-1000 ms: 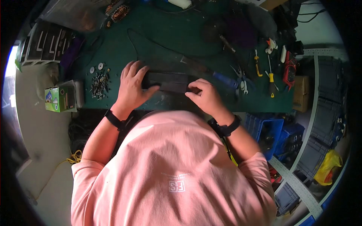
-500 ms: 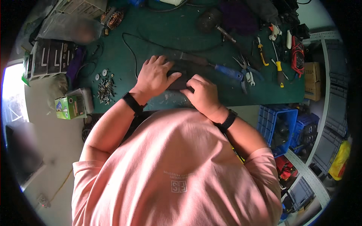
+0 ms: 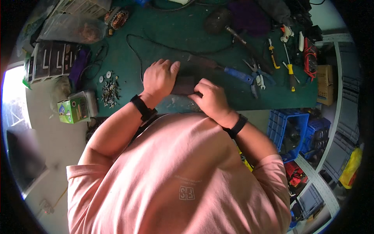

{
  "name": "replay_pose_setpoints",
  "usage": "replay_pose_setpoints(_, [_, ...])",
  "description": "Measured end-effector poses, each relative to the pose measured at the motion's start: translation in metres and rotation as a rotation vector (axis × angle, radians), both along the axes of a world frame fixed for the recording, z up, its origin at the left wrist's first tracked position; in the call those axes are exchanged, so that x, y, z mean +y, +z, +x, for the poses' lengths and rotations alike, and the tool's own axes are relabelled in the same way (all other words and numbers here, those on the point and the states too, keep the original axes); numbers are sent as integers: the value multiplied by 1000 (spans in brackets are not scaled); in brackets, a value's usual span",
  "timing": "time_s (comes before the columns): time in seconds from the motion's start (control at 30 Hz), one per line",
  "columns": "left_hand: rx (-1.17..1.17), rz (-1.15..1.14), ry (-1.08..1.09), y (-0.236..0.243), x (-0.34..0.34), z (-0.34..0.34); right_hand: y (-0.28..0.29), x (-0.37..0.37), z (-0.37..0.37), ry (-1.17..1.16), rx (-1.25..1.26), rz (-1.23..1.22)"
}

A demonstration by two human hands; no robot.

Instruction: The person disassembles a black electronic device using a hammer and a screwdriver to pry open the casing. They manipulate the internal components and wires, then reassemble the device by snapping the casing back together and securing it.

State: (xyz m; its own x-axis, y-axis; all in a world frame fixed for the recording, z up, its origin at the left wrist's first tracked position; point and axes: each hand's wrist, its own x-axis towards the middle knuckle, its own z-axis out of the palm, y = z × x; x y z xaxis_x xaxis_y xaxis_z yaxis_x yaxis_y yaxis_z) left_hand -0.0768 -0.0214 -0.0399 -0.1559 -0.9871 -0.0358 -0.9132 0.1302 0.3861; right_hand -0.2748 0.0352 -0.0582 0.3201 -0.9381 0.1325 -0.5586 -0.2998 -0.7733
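A dark, flat rectangular piece (image 3: 183,85) lies on the green workbench in front of me, its material too dark to make out. My left hand (image 3: 159,80) rests palm down over its left end, thumb stretched away from me beside the fingers. Whatever lies under that palm is hidden. At the piece's near right corner, my right hand (image 3: 212,97) pinches the edge between thumb and curled fingers. Just beyond the piece lies a file (image 3: 238,75) with a blue handle, its dark blade pointing left.
Loose screws (image 3: 110,93) and washers are heaped at left, near a green box (image 3: 72,110). Pliers (image 3: 255,71), a yellow-handled screwdriver (image 3: 290,74), a red meter (image 3: 310,58) and a mallet (image 3: 218,21) lie to the right and far side. A black cable (image 3: 175,49) curves behind my hands.
My left thumb has swung from across the dark piece to beside the fingers, uncovering more of the piece. My right hand keeps its pinch. The view has shifted slightly.
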Motion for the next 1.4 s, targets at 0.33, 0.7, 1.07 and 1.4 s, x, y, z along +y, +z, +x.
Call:
replay_pose_setpoints(0.33, [-114, -216, 43, -2, 4, -11, -3, -3, -5, 74, -12, 30])
replay_pose_setpoints(0.7, [-33, -219, 92, -1, 2, -8, 29, -39, -42, 92, 99, -118])
replay_pose_setpoints(1.07, [624, -181, 415, 18, 51, 77, -7, -127, -133, -185, 829, -80])
replay_pose_setpoints(1.4, [810, 519, 270, -27, 89, 122, 23, -130, -130, -230, 618, -104])
